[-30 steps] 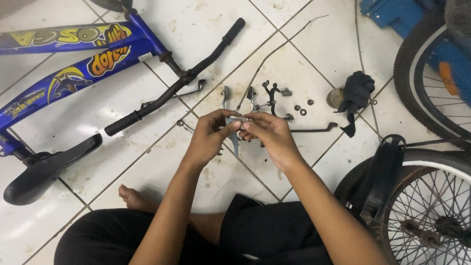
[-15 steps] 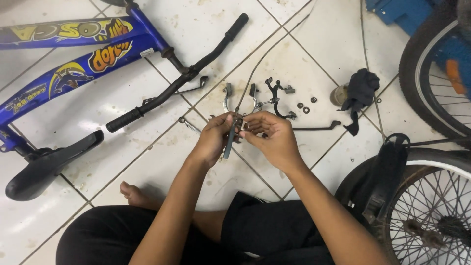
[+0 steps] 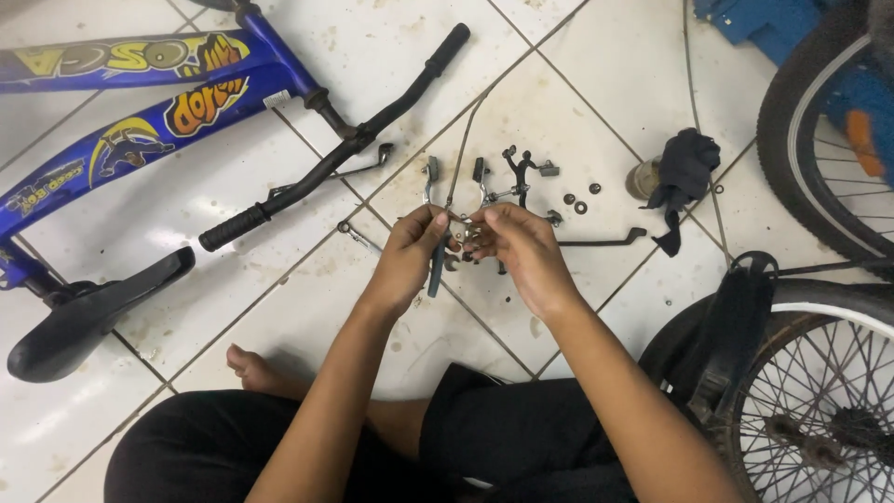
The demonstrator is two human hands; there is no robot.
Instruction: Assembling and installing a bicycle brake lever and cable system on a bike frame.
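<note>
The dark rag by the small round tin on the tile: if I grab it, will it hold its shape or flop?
The dark rag lies crumpled with a loose tail trailing over the tile, so it will probably flop and drape. It looks light, likely easy to lift. Dragging it may nudge the small round tin it leans on.

floor: white tiles [image 3: 596, 84], stained, dark grout | light: even, soft | walls: out of view

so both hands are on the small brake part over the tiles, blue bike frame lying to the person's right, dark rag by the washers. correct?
One error: the blue bike frame lies to the person's left, as the head view shows. Both the left hand and right hand do hold the small brake part, and the dark rag sits near the washers.
</note>
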